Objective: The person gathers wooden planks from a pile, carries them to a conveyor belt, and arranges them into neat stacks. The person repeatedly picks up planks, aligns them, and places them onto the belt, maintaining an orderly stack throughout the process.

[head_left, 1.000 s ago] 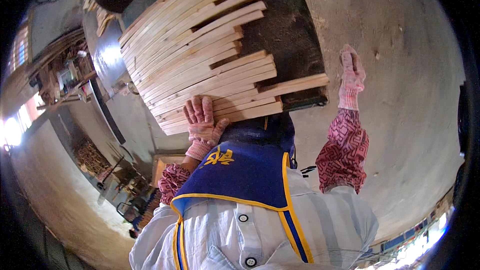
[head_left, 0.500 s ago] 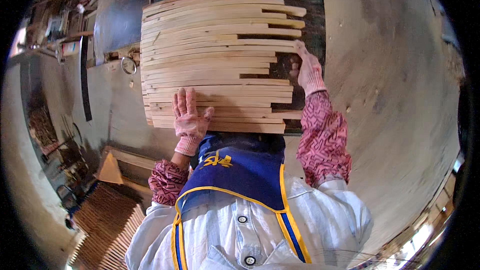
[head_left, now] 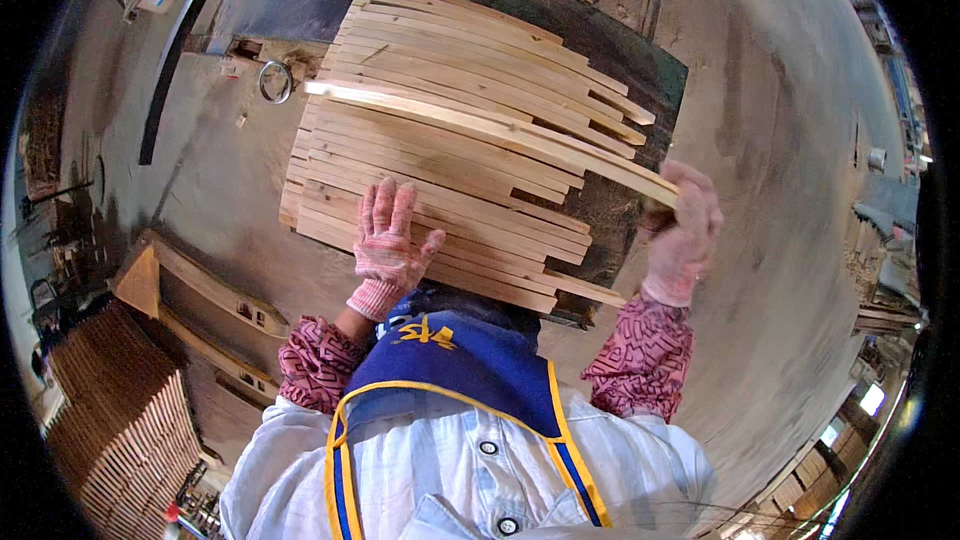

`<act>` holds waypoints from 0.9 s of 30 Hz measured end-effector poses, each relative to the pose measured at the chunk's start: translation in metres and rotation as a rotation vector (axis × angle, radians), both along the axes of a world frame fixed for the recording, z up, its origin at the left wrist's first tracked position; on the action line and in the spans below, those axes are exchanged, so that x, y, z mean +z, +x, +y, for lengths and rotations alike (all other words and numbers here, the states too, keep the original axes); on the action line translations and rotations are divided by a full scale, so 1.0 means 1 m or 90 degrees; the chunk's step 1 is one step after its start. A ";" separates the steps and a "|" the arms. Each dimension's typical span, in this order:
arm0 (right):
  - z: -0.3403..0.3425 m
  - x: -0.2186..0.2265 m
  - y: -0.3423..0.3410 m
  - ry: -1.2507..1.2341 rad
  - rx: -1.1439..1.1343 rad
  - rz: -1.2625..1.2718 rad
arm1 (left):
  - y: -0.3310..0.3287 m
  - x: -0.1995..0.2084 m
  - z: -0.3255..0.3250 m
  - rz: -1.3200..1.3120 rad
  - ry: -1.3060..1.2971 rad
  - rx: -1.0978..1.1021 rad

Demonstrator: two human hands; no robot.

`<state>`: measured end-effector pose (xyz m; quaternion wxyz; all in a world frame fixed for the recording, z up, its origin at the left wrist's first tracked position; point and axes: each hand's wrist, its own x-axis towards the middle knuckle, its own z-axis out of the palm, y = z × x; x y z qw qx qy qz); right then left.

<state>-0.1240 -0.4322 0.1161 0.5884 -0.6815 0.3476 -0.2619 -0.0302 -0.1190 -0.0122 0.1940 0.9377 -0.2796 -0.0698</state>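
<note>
Many pale wooden strips (head_left: 420, 155) lie side by side on a dark table top (head_left: 655, 65), their right ends uneven. My right hand (head_left: 688, 230), in a pink and white knit glove, is closed on the right end of one wooden strip (head_left: 480, 127). This strip is raised a little and lies slantwise over the others. My left hand (head_left: 390, 240), gloved alike, rests flat on the near strips with its fingers stretched out. The right hand's fingers are slightly blurred.
Lower left, a large stack of thin wooden strips (head_left: 125, 420) stands beside a wooden frame (head_left: 205, 280). A metal ring (head_left: 275, 82) and a long black bar (head_left: 175, 70) are left of the table. Concrete floor (head_left: 770, 270) stretches to the right.
My right hand has taken hold of a strip's end and drawn it up and to the right out of the row. My left hand stays on the strips. The view has turned.
</note>
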 end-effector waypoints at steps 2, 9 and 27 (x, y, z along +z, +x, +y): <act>0.004 0.005 -0.005 0.087 0.023 -0.163 | 0.000 0.006 -0.002 0.014 -0.021 0.006; 0.011 -0.029 -0.024 0.164 0.106 -0.012 | -0.001 0.014 -0.008 0.035 -0.102 -0.020; 0.018 -0.064 -0.063 0.335 0.188 0.075 | 0.016 0.006 -0.050 0.794 -0.749 0.405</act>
